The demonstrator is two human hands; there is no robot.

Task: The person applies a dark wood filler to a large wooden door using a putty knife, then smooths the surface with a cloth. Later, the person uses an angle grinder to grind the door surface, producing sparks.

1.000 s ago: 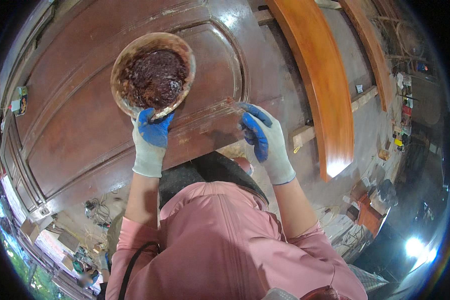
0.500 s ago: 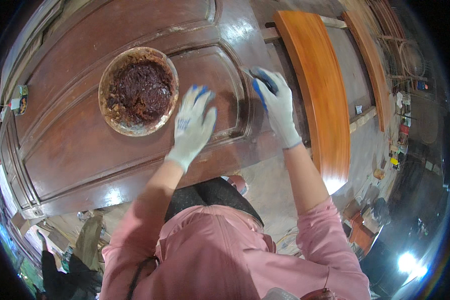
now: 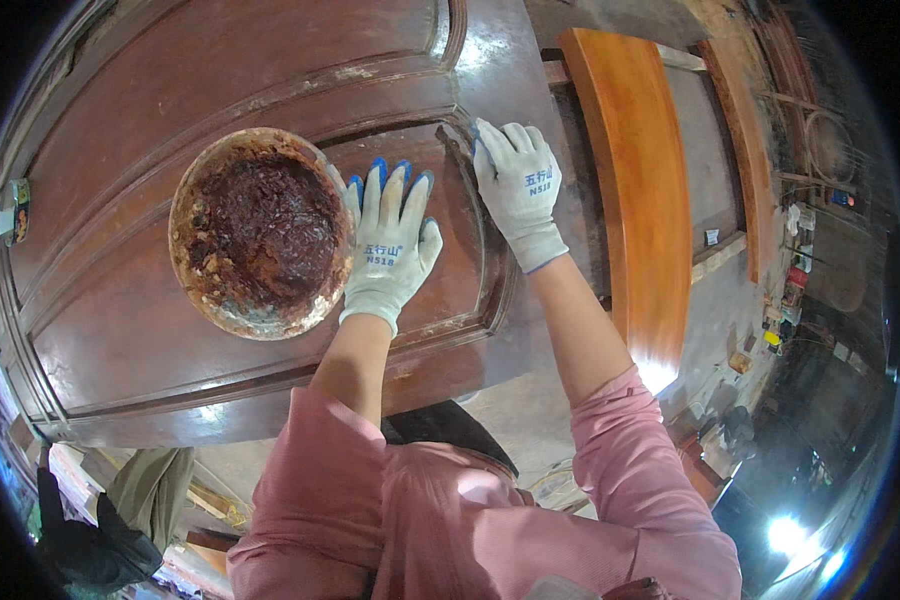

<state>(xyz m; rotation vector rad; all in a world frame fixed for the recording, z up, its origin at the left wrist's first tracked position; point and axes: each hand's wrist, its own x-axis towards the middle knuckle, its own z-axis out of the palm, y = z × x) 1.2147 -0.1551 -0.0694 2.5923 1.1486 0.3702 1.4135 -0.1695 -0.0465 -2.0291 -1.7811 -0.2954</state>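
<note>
My left hand (image 3: 385, 245), in a white glove with blue fingertips, lies flat on the brown panelled wooden door (image 3: 120, 350), fingers spread and empty. Just left of it, close to its fingers, sits a round bowl (image 3: 260, 328) with a crusted rim, holding dark reddish-brown paste (image 3: 270, 225). My right hand (image 3: 518, 185), gloved alike, is at the upper right corner of the moulded panel frame, fingers curled down at the groove. Its grip is on a small dark-handled tool with a thin blade, now mostly hidden by the glove.
To the right lies a glossy orange-brown curved board (image 3: 635, 180) on wooden supports, with a similar narrower board (image 3: 740, 150) beyond. A small container (image 3: 15, 212) stands at the door's far left edge. Dark cloth (image 3: 95, 535) shows at lower left; a bright lamp (image 3: 787, 535) shines lower right.
My right hand has moved left to the panel's corner and turned back-up, hiding the tool. My left hand has settled flat on the panel. The bowl appears lower and larger as the view shifts.
</note>
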